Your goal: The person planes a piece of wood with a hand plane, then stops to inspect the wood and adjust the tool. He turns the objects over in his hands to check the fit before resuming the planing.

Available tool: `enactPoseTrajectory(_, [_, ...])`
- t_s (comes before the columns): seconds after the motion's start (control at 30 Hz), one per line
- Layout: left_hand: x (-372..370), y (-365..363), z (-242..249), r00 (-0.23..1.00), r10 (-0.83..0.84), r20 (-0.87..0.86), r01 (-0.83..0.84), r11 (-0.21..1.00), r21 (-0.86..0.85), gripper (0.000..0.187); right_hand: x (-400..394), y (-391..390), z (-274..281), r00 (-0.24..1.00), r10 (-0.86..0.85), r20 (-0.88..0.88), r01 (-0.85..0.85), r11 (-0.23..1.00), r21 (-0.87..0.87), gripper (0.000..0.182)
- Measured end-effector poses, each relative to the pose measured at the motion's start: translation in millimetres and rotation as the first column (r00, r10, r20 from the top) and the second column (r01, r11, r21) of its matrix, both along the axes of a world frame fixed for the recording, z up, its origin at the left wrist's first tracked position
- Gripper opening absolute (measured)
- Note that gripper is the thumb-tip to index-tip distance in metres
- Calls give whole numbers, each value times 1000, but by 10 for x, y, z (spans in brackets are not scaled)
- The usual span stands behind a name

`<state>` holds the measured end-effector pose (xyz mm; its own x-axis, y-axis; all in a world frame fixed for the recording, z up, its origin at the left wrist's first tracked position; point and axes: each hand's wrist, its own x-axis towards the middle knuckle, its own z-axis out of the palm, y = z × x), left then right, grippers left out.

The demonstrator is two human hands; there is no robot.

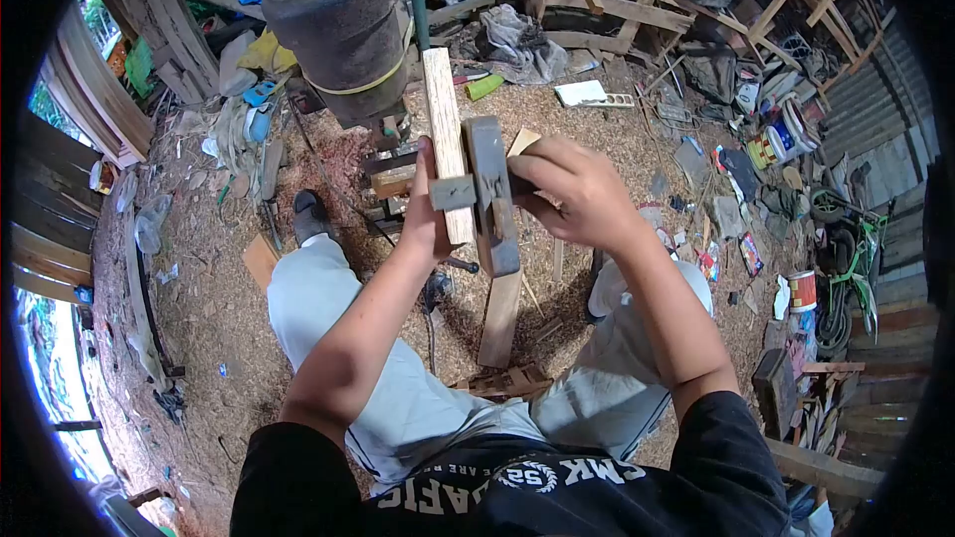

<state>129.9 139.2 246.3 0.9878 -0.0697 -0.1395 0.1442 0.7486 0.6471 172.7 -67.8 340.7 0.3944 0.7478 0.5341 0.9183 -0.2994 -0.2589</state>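
A pale wooden bar (pixel 445 119) stands out lengthwise in front of me, with my left hand (pixel 426 214) closed round its near part. Beside it on the right lies a darker wooden block tool (pixel 486 159), with a small crosspiece (pixel 453 193) reaching over the pale bar. My right hand (pixel 569 184) is at the right side of the block, its thumb and fingers pinched together on a small dark piece that is mostly hidden. Below the block, a wooden board (pixel 500 320) extends toward me between my knees.
A dark metal drum (pixel 338 30) stands at the upper left. Wood shavings cover the floor (pixel 239 288). Wooden frames (pixel 617 5) are at the back right. Paint buckets (pixel 786 134) and a small green bicycle (pixel 851 259) stand at the right. A cable runs near my left foot.
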Motion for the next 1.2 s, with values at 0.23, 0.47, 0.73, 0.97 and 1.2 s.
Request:
enactPoseTrajectory(0.23, [8, -98, 4, 995, 20, -102, -21, 1000, -15, 60, 319, -191, -7, 982, -170, -85, 184, 963, 199, 31])
enactPoseTrajectory(0.47, [-4, -101, 42, 991, 42, -124, -40, 999, 14, 51, 462, -362, -232, 912, -181, -369, 306, 898, 316, 27])
enactPoseTrajectory(0.73, [-59, -130, 59, 989, -54, -141, 37, 992, -117, 51, 428, -315, -176, 868, -414, -275, 434, 901, 13, 15])
enactPoseTrajectory(0.97, [-40, -183, 64, 983, -92, -158, 78, 993, -90, 39, 484, -259, -246, 798, -423, -429, 465, 885, -8, 21])
enactPoseTrajectory(1.2, [-60, -180, 68, 968, -199, -152, 181, 975, -126, 39, 475, -278, -224, 804, -410, -431, 453, 892, -4, 22])
